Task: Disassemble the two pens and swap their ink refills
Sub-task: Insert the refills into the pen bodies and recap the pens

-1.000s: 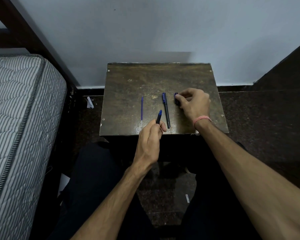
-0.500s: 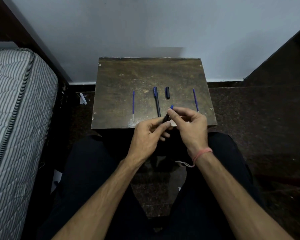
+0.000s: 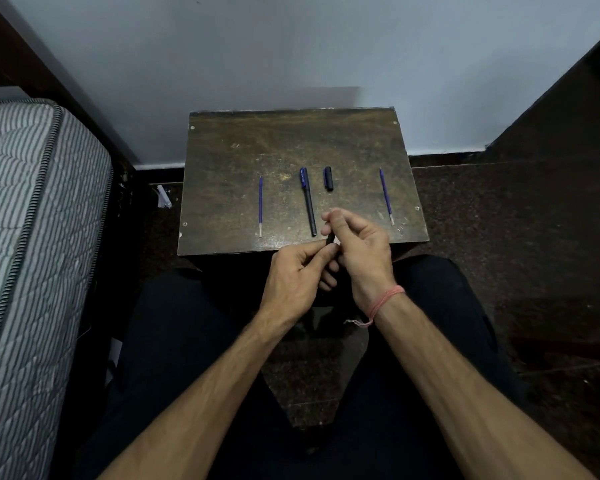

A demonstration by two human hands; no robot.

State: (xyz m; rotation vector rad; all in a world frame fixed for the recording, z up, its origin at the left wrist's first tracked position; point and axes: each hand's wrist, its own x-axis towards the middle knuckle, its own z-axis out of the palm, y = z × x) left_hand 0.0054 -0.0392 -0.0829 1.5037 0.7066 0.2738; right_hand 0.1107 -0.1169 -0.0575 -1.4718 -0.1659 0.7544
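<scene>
Dark plastic pen barrel sits pinched between the left hand and right hand over the worn wooden table's near edge, probably for twisting, while two thin blue refills lie apart, likely to stay unmixed.

A small, worn brown tabletop stood against a pale, bluish-white wall, its scuffed surface marked with scratches and a screw near each corner. The floor beneath was dark and speckled. To the left lay a mattress with grey and white stripes and a piped edge, set beside a dark wooden bed frame. A dark panel rose at the right. The light was dim and even.
</scene>
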